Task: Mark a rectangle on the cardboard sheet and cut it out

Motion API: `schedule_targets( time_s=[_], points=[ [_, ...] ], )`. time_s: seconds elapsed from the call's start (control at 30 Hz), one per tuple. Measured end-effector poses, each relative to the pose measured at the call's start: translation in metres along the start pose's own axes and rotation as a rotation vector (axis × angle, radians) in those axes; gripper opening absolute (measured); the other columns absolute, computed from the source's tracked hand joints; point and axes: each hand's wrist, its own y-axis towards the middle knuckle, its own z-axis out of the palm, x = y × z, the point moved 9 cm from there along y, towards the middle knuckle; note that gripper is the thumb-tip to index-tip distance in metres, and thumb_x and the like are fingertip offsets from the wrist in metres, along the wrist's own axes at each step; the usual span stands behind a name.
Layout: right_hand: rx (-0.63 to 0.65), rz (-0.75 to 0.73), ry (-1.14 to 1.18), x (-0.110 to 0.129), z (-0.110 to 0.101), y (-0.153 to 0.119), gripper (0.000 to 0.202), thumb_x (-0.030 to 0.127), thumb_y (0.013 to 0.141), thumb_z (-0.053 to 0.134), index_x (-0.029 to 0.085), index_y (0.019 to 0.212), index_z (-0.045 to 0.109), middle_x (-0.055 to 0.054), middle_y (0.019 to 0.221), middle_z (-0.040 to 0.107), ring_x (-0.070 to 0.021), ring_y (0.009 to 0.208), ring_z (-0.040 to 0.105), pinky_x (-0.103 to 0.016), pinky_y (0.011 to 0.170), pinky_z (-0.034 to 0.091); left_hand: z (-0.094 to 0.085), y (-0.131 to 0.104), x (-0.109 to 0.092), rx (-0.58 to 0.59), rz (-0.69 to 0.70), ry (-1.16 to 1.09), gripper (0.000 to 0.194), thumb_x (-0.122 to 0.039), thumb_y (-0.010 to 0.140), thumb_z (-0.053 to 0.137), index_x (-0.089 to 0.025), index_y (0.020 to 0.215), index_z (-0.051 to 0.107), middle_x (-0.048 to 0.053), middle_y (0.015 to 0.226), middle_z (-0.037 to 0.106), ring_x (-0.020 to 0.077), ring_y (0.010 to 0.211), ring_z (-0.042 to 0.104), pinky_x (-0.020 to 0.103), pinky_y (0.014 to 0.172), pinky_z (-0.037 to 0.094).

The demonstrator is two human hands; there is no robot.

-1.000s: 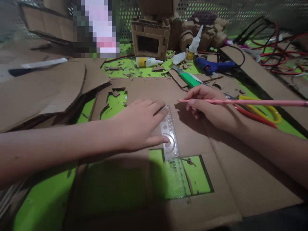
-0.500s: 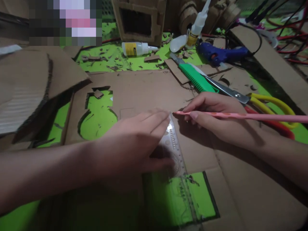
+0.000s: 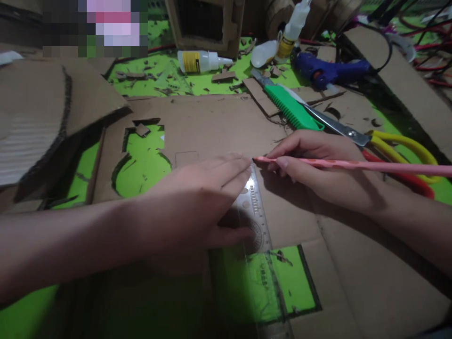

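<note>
My left hand [image 3: 208,197] lies with its fingers stretched out on a clear plastic ruler [image 3: 259,216], pressing it to a brown cardboard sheet [image 3: 212,122]. The thumb is apart from the other fingers, over the ruler's left side. A pink pencil [image 3: 339,164] is pinched in my right hand [image 3: 310,157], its tip touching down at the ruler's upper end, close to my left fingertips. The ruler's lower part crosses a rectangular cut-out [image 3: 298,282] with green showing through. A small drawn rectangle shows on the cardboard left of the ruler.
Beyond my right hand lie a green cutter [image 3: 293,108], scissors [image 3: 339,127] and a blue glue gun [image 3: 328,70]. Glue bottles [image 3: 197,61] and cardboard scraps are at the back, before a cardboard box [image 3: 208,42]. Curved cardboard [image 3: 31,122] stands at the left.
The pencil tip has moved slightly left, against the ruler's top end near my left fingertips. The whole view has shifted a little; my left hand still holds down the ruler.
</note>
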Motion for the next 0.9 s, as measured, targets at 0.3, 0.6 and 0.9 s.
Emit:
schedule_targets(
  time_s=[0.3,0.6,0.9],
  points=[
    [-0.002,-0.018,-0.046,0.003,0.001,0.001,0.012,0.034,0.097,0.076,0.025,0.091,0.079,-0.003,0.082,0.077,-0.0198,0.074,0.070,-0.032,0.060,0.055,0.001,-0.002,-0.003,-0.026,0.055,0.025,0.075,-0.061,0.102,0.062,0.002,0.141,0.063,0.022,0.141,0.074,0.0331,0.127,0.073,0.037,0.104,0.060],
    [-0.014,-0.103,-0.192,0.020,0.000,-0.001,0.010,0.024,0.094,0.072,0.023,0.085,0.078,-0.002,0.078,0.075,-0.0181,0.069,0.068,-0.032,0.058,0.048,0.010,-0.006,0.001,0.052,0.035,0.003,0.079,-0.063,0.104,0.056,-0.001,0.153,0.056,0.023,0.155,0.065,0.0356,0.141,0.065,0.041,0.114,0.057],
    [0.089,-0.163,-0.238,0.026,0.005,-0.010,0.014,0.020,0.095,0.067,0.026,0.086,0.075,-0.002,0.079,0.074,-0.0206,0.071,0.067,-0.035,0.060,0.050,0.011,-0.004,0.000,0.069,0.024,0.019,0.079,-0.064,0.102,0.060,-0.002,0.151,0.059,0.022,0.153,0.067,0.0359,0.133,0.069,0.042,0.108,0.059]
  ],
)
